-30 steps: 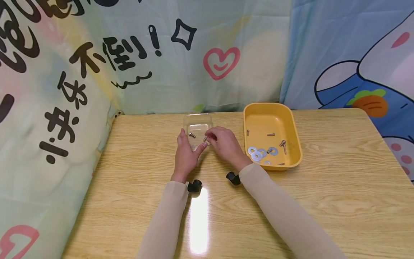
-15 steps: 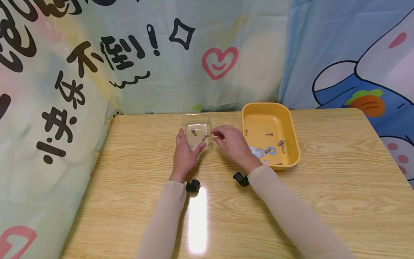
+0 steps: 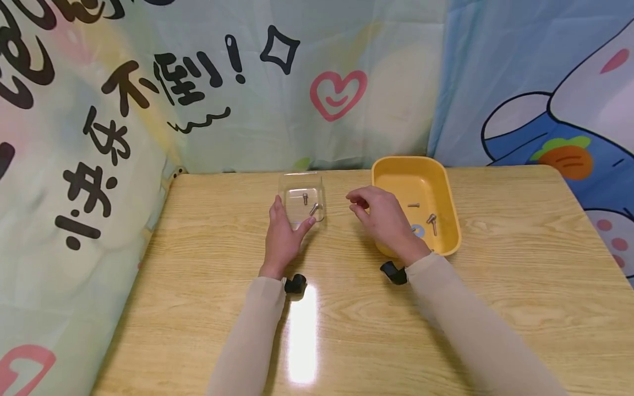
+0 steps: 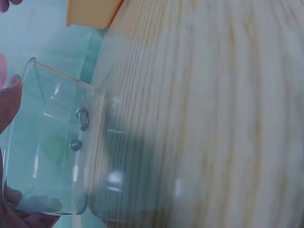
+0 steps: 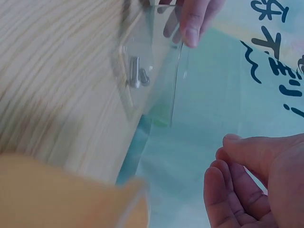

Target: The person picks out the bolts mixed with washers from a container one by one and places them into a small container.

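My left hand (image 3: 284, 239) grips a small clear plastic box (image 3: 293, 186), fingers along its left side and thumb at the near rim. Two metal screws (image 3: 314, 209) lie inside the box, also visible through its wall in the left wrist view. My right hand (image 3: 388, 220) hovers between the box and a yellow bin (image 3: 421, 184), overlapping the bin's left side in the head view. Its fingers are loosely bent with thumb and index near each other, and nothing shows between them in the right wrist view.
In the yellow bin lie metal screws (image 3: 432, 220) and a flat washer (image 3: 418, 230); the right hand hides part of its contents. Both containers stand toward the back edge of the wooden table (image 3: 346, 330). A printed cloth (image 3: 396, 82) hangs behind.
My right hand has left the clear box and moved right to the yellow bin, letting go of a screw that now lies in the box. The left hand stays on the box.
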The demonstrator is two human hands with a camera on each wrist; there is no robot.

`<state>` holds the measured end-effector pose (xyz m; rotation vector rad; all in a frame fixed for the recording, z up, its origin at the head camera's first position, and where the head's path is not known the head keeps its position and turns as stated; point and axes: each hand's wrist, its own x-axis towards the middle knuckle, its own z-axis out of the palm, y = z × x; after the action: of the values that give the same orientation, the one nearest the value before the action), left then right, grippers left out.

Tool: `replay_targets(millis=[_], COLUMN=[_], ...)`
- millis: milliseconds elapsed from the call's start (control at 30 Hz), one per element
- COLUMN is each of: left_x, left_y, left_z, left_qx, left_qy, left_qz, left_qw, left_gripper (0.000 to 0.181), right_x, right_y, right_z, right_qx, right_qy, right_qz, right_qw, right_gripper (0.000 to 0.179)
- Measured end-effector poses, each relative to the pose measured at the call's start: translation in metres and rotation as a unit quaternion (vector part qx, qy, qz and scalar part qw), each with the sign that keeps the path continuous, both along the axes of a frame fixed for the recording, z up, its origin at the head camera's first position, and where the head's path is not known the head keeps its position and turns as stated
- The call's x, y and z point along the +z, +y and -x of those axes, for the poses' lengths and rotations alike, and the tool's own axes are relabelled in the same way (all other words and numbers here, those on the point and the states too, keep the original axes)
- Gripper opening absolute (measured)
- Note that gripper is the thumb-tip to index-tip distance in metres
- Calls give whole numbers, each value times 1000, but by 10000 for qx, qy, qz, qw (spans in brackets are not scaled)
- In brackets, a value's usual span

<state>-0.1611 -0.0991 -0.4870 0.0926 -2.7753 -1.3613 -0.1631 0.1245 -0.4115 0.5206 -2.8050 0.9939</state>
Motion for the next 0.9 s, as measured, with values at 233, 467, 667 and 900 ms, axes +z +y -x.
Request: replay_targets(millis=[233,467,667,900], left_x=[0,1,1,1], left_y=[1,1,1,1], left_z=[-1,-1,-1,-2], left_qx=[3,26,-55,-26], left_qy=[24,67,27,73], left_qz=[-67,5,-36,-16], left_qw=[10000,10000,10000,10000], left_gripper=[106,105,106,106], right_x=[4,7,7,7], right_y=[21,37,49,63], right_z=[-4,-6,-7,-7], right_qx=[-131,-205,-231,-110], right_qy=[-48,-111,-194,-305], right_qz=[-167,-256,-317,-502], right_qw=[9998,9994,9990,9982], right_gripper=[22,23,20,22])
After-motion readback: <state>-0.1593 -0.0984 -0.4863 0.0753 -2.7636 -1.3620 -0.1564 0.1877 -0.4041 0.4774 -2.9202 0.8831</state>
